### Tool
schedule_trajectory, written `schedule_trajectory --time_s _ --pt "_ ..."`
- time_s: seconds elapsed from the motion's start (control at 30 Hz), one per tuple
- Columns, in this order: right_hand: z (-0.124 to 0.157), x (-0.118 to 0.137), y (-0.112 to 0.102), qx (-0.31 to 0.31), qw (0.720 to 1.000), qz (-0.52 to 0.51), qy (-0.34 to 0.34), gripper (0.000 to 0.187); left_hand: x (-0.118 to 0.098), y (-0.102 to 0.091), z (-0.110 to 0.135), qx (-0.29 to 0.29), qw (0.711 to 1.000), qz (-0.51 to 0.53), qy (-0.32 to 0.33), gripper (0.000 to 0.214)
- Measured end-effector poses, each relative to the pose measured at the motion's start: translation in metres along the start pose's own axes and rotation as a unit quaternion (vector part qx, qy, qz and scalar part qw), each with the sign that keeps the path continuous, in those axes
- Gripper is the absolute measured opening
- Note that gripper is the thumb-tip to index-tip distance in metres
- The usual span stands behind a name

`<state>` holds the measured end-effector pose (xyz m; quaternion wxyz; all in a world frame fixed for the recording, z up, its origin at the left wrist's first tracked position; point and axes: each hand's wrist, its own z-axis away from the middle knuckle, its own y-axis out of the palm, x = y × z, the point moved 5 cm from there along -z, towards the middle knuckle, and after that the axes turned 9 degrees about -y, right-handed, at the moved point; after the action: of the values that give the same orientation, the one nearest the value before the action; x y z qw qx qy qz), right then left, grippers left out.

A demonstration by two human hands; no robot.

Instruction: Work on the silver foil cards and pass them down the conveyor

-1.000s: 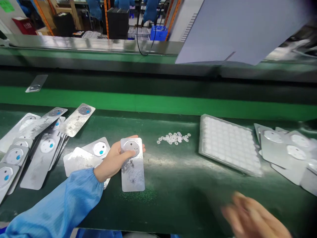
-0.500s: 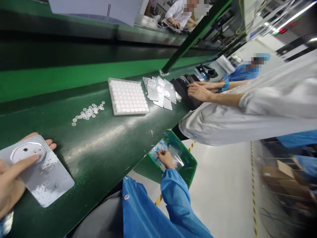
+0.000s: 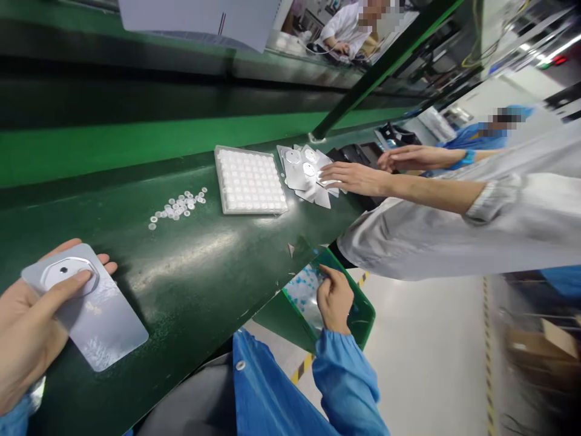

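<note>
My left hand [image 3: 25, 330] at the lower left grips a silver metal plate [image 3: 102, 324] lying on the green belt [image 3: 204, 254]. The thumb presses the plate's round raised disc and the fingers curl under its far edge. My right hand [image 3: 334, 300] in a blue sleeve hangs off the belt's edge over a green bin [image 3: 364, 316] on the floor. Its fingers reach loosely down into the bin, and nothing shows in them. Clear film and blue scraps [image 3: 305, 293] lie inside the bin.
A heap of small clear rings [image 3: 177, 206] lies mid-belt, beside a white tray of cells [image 3: 249, 181]. Beyond it is a stack of silver plates [image 3: 299, 172], with a co-worker's hand [image 3: 356, 178] in a white sleeve resting on it. Other people work further back.
A second ago I faced the belt; the view has swung right. My right hand pinched a clear film over the bin; now it is lower and the film is gone. The co-worker's hand reached onto the plates.
</note>
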<state>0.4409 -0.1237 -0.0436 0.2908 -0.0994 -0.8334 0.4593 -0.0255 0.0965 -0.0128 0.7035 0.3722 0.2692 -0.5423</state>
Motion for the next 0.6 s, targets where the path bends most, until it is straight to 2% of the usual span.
schedule_trajectory --time_s 0.07,0.13,0.2,0.27,0.33,0.4,0.43,0.5,0.6 --pt "0.005 0.042 0.001 0.000 0.996 -0.075 -0.041 0.032 -0.001 0.004 0.004 -0.007 1.000 0.008 0.000 0.059" --pt "0.017 0.106 0.009 0.063 0.977 -0.184 -0.089 0.032 0.000 0.009 0.011 -0.014 1.000 0.020 -0.012 0.064" --pt "0.034 0.183 0.029 0.220 0.888 -0.388 -0.112 0.029 0.001 0.015 0.018 -0.020 0.999 0.031 -0.024 0.074" --pt "0.051 0.249 0.046 0.338 0.803 -0.477 -0.117 0.040 0.005 0.018 0.023 -0.019 0.999 0.034 -0.028 0.079" --pt "0.059 0.289 0.058 0.397 0.756 -0.508 -0.116 0.032 0.010 0.019 0.026 0.009 0.999 0.017 -0.027 0.076" --pt "0.055 0.296 0.062 0.408 0.742 -0.522 -0.100 0.025 0.012 0.019 0.027 0.062 0.998 -0.013 0.004 0.072" --pt "0.047 0.287 0.061 0.392 0.751 -0.526 -0.083 0.027 0.012 0.019 0.028 0.091 0.995 -0.028 0.034 0.070" --pt "0.020 0.246 0.052 0.309 0.801 -0.512 -0.029 0.033 0.008 0.017 0.030 0.122 0.985 -0.054 0.112 0.064" --pt "-0.037 0.156 0.026 0.111 0.909 -0.398 0.046 0.050 0.003 0.016 0.033 0.108 0.973 -0.102 0.176 0.054"
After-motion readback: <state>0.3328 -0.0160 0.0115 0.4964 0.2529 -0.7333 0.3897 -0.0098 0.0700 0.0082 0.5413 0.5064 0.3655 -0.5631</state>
